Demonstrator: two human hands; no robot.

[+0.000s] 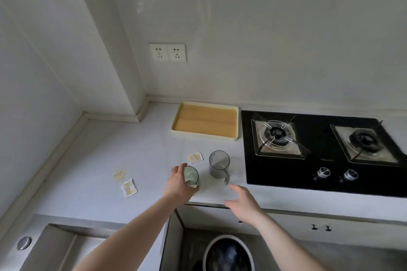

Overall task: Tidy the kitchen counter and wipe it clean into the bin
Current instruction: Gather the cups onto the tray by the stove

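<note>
My left hand (178, 185) grips a pale green cup (192, 176), tilted, near the front edge of the white counter (105, 160). A clear grey measuring cup (218, 164) with a handle stands upright just right of it. My right hand (242, 200) hovers open, fingers spread, below that cup and touches nothing. Two torn yellow-and-white sachets lie on the counter, one (195, 157) behind the green cup, the other (129, 188) to the left. Beside the left sachet is a small heap of yellowish crumbs (120, 175). A round white bin (229, 255) with a dark liner stands on the floor below.
A cream tray (237, 124) with a yellow mat sits at the back by the wall. A black two-burner gas hob (319, 152) fills the right of the counter. A steel sink (55, 246) is at the lower left. Wall sockets (167, 52) are above the corner.
</note>
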